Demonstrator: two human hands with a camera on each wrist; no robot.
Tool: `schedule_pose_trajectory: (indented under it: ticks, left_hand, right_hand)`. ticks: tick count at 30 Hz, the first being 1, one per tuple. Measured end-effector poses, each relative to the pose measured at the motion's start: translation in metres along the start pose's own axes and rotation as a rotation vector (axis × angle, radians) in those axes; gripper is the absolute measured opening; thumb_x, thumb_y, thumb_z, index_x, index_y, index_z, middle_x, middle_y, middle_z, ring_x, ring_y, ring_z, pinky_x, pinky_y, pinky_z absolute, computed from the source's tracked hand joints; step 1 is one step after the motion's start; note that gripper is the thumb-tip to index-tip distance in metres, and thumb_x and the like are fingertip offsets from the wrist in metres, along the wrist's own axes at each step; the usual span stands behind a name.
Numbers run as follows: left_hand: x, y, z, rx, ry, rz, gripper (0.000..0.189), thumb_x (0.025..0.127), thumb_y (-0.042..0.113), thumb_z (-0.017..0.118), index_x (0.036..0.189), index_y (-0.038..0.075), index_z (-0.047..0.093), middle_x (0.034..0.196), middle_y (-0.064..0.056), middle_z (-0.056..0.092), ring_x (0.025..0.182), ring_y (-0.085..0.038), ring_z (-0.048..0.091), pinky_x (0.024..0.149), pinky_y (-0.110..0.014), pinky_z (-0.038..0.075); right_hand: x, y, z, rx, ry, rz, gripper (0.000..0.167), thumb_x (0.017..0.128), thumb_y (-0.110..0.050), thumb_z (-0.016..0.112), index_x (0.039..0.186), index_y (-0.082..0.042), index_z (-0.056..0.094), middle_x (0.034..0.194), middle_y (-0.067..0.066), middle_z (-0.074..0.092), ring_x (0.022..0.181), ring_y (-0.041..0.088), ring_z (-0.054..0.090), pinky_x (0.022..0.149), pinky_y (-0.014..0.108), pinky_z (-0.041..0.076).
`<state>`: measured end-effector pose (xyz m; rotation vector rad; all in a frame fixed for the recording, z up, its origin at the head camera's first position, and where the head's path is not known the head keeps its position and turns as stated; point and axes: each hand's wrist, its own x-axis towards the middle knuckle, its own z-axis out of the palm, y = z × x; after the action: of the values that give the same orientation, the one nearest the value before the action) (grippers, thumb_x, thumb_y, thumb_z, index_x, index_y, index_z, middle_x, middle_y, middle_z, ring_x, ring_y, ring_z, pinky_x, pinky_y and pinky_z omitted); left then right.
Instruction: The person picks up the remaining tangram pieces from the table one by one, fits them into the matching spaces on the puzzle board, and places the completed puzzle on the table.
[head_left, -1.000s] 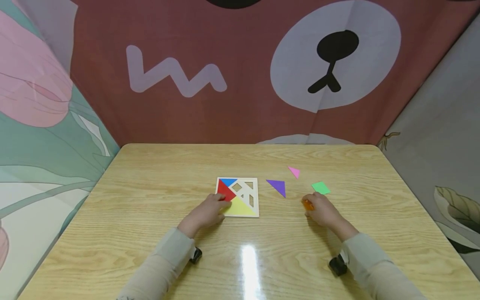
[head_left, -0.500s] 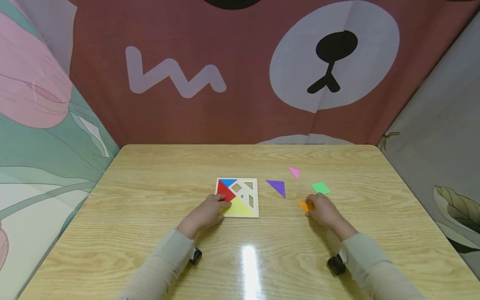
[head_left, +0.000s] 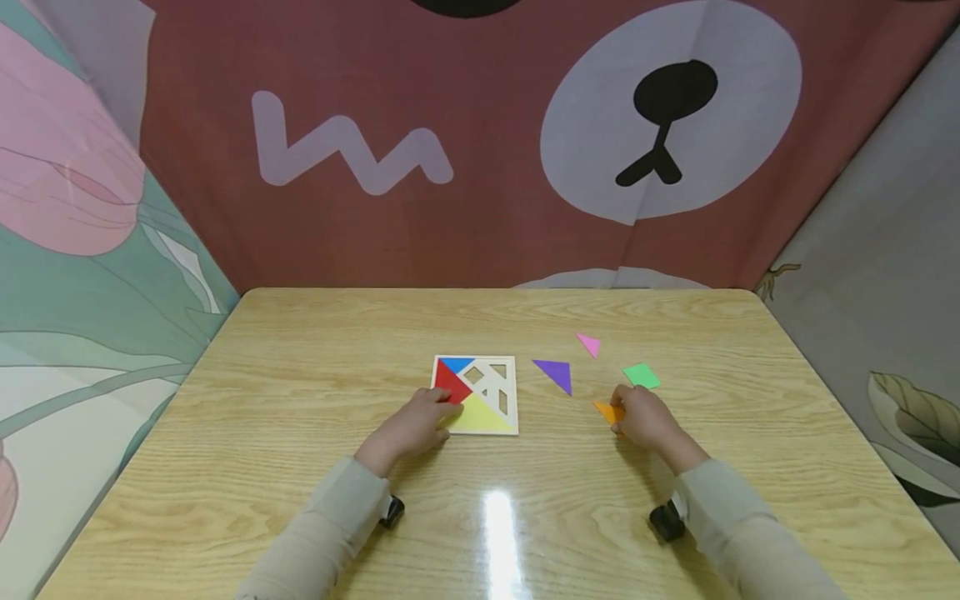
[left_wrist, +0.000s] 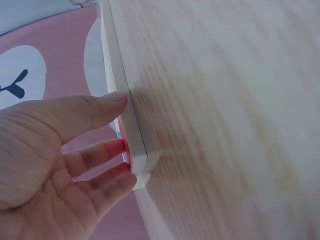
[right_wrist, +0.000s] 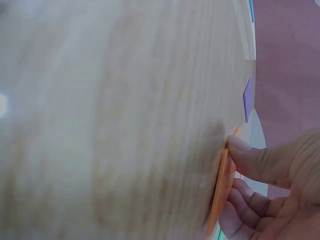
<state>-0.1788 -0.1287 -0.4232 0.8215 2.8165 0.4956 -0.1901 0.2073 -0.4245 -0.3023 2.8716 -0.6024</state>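
Observation:
A white-framed tangram board (head_left: 512,396) lies on the table with a red triangle (head_left: 451,377), a blue triangle (head_left: 456,365) and a yellow triangle (head_left: 480,417) set in it. Several cut-out slots on its right side are unfilled. My left hand (head_left: 411,427) rests on the board's near left corner; in the left wrist view, the thumb lies against the edge and fingertips touch the red triangle. My right hand (head_left: 647,417) pinches an orange tangram piece (right_wrist: 222,190) between thumb and fingers, tilted at the tabletop. Its full outline is partly hidden by the fingers.
Loose on the wooden table (head_left: 315,333) between board and right hand lies a purple triangle (head_left: 557,375). Behind it is a small pink triangle (head_left: 590,343). A green four-sided piece (head_left: 641,376) sits just beyond the right hand. A printed cloth (head_left: 480,233) hangs behind the table.
The orange piece has turned in my right fingers, so its tip now points out to the left and more of it shows. My left hand and the board have stayed put.

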Motion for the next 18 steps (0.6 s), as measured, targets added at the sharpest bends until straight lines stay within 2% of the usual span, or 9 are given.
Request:
schedule_pose_trajectory:
  ticks: [5, 9, 13, 18]
  left_hand:
    - [0.000, -0.001, 0.001, 0.010, -0.003, 0.018, 0.035, 0.076, 0.005, 0.060, 0.111, 0.004, 0.057, 0.117, -0.020, 0.046, 0.106, -0.032, 0.040, 0.089, -0.039, 0.033]
    - [0.001, -0.002, 0.002, 0.022, 0.004, 0.038, 0.033, 0.075, 0.004, 0.060, 0.109, 0.005, 0.058, 0.115, -0.020, 0.047, 0.104, -0.033, 0.041, 0.088, -0.039, 0.034]
    - [0.001, -0.002, 0.002, 0.032, 0.010, 0.046, 0.032, 0.075, 0.004, 0.061, 0.107, 0.005, 0.058, 0.114, -0.019, 0.047, 0.103, -0.032, 0.041, 0.088, -0.039, 0.034]
    - [0.000, -0.001, 0.001, 0.032, 0.006, 0.039, 0.031, 0.076, 0.005, 0.060, 0.108, 0.006, 0.058, 0.115, -0.019, 0.047, 0.104, -0.032, 0.041, 0.088, -0.039, 0.035]
  right_hand:
    - [0.003, 0.001, -0.002, -0.002, -0.030, 0.017, 0.032, 0.067, -0.004, 0.070, 0.093, 0.006, 0.054, 0.088, 0.019, 0.057, 0.079, 0.030, 0.053, 0.068, 0.042, 0.043]
    - [0.003, 0.006, -0.003, 0.059, -0.054, 0.055, 0.031, 0.067, -0.007, 0.071, 0.089, 0.005, 0.053, 0.090, 0.018, 0.057, 0.079, 0.029, 0.052, 0.068, 0.041, 0.043]
    - [0.004, 0.011, -0.004, 0.142, -0.055, 0.092, 0.028, 0.067, -0.007, 0.071, 0.084, 0.004, 0.052, 0.083, 0.012, 0.054, 0.070, 0.022, 0.048, 0.062, 0.035, 0.042]
    - [0.006, 0.014, -0.004, 0.201, -0.038, 0.113, 0.021, 0.068, -0.003, 0.069, 0.078, 0.002, 0.051, 0.075, 0.008, 0.051, 0.065, 0.019, 0.045, 0.055, 0.029, 0.040]
